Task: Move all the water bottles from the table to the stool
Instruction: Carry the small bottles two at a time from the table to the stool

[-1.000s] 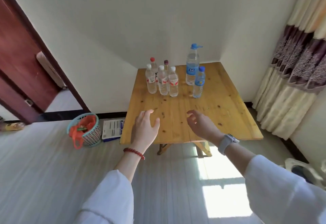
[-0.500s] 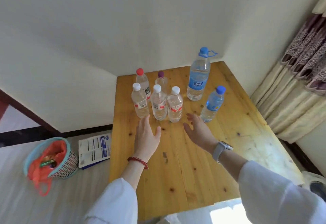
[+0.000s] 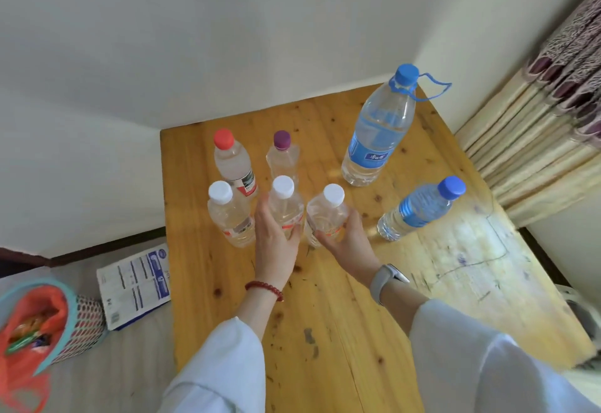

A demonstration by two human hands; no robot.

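Hands (image 3: 276, 243) hide two bottles' (image 3: 286, 207) lower halves.

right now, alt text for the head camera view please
A person's left hand and right hand each grip a white-capped bottle, the middle bottle and the right bottle, among seven water bottles standing on a wooden table. A basket and a leaflet lie on the floor at left.

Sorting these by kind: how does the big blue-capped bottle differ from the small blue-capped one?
The big blue-capped bottle is much taller and wider than the small blue-capped bottle. The big one has a blue loop handle at its neck; the small one has none. The big one stands nearer the wall, the small one nearer the table's right edge. Both are clear, blue-labelled, upright and untouched.
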